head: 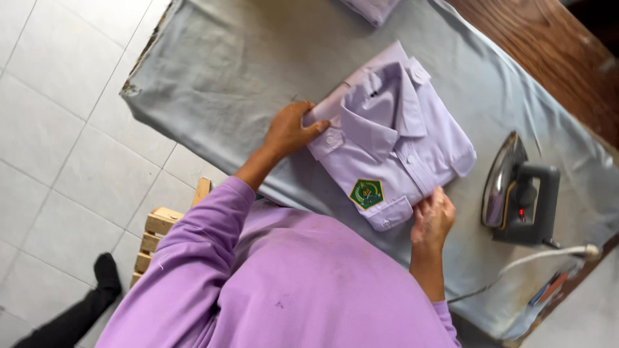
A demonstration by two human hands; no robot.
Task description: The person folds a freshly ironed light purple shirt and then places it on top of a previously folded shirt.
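From the head view, your left hand [290, 132] pinches the shoulder edge of the folded lilac shirt [393, 135], fingers closed on the cloth. Your right hand [433, 216] curls shut on its hem. The shirt lies mid-worktop [225, 71], collar far, long axis slanting near-right. An iron [519, 190] rests just right, apart.

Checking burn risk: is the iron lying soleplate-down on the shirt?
No, the iron stands on its heel on the grey cover, apart from the folded shirt.
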